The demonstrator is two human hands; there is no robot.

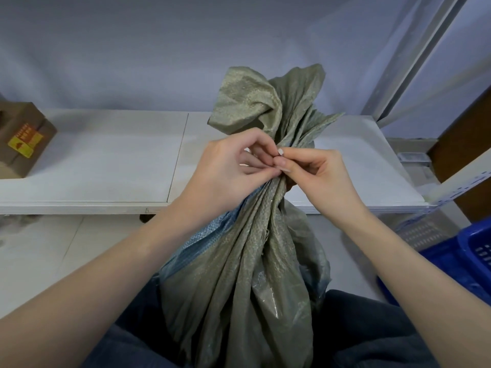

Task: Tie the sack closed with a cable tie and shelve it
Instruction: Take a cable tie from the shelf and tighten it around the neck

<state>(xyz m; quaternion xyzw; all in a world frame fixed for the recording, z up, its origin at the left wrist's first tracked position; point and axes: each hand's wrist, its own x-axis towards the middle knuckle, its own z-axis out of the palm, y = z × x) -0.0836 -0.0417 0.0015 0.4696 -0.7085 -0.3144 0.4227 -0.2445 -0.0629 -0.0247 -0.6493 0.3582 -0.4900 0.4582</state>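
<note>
A grey-green woven sack point(239, 261) stands upright between my knees, its mouth gathered into a twisted neck with loose fabric fanning out above. My left hand point(228, 171) wraps the neck from the left, fingers curled on the bunched fabric. My right hand point(310, 171) meets it from the right, thumb and forefinger pinched at the neck on something small and pale point(280, 152), which looks like the cable tie's end; most of the tie is hidden by my fingers. The white shelf point(106, 160) runs just behind the sack.
A brown cardboard box point(21, 139) with a yellow label sits at the shelf's left end. A blue plastic crate point(462, 258) stands on the floor at the right. The metal shelf upright point(414, 62) and a perforated rail point(462, 187) rise on the right.
</note>
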